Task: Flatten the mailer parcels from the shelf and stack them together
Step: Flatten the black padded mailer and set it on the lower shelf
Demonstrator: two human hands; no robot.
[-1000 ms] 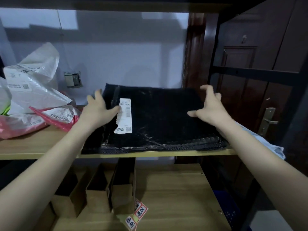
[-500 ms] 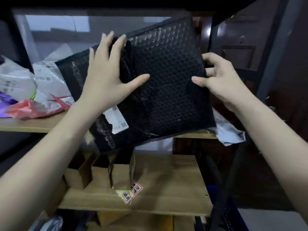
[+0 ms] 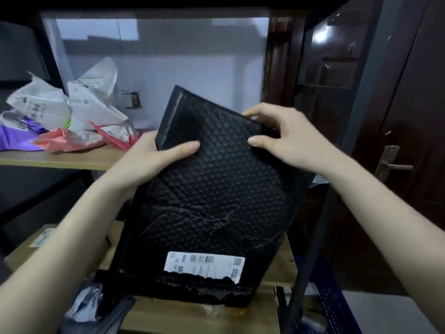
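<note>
Both our hands, left hand (image 3: 147, 160) and right hand (image 3: 284, 138), grip the black bubble mailer (image 3: 212, 203) by its top edge, upright before the shelf (image 3: 60, 160); flattening seems underway, so next we press it smooth and stack it.

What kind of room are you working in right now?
Likely a home storage corner or small parcel area: wooden shelf on a dark frame, crumpled used mailers piled on it, and a dark door beside.

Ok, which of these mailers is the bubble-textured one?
The black mailer, held up by left hand and right hand. The white, pink and purple ones on the shelf look smooth and crumpled.
</note>
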